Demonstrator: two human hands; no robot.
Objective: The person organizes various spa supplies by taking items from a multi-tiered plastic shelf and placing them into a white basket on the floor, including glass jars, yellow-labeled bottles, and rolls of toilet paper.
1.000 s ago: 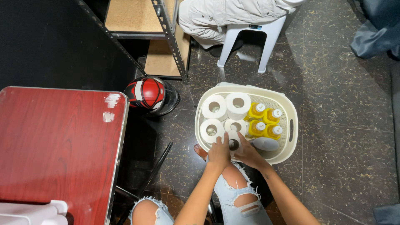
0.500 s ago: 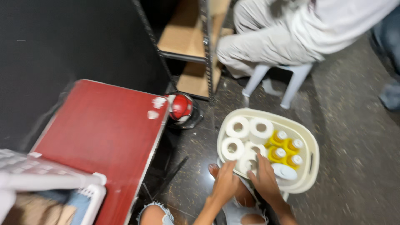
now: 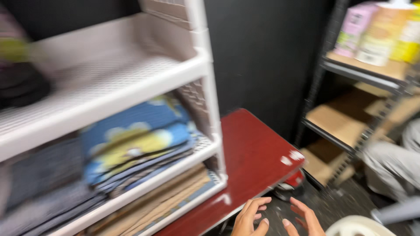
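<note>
My left hand [image 3: 250,217] and my right hand [image 3: 304,218] show at the bottom edge, both empty with fingers spread, palms turned toward each other. They hover just off the front corner of a red table [image 3: 256,153]. A white plastic rack [image 3: 131,83] stands on the table to the left, with folded blue and yellow cloth [image 3: 135,140] on its middle shelf and brown folded material below. The rim of the white basket [image 3: 356,226] peeks in at the bottom right, near my right hand.
A metal shelving unit [image 3: 350,100] with wooden boards stands at the right, with coloured boxes [image 3: 380,30] on its upper board. A red and white round object [image 3: 291,185] lies on the dark floor under the table corner. Another person's grey-clad leg [image 3: 389,168] is at the far right.
The view has swung up and left from the basket of rolls and bottles to the white rack on the table. My hands have lifted off the basket and hang empty.
</note>
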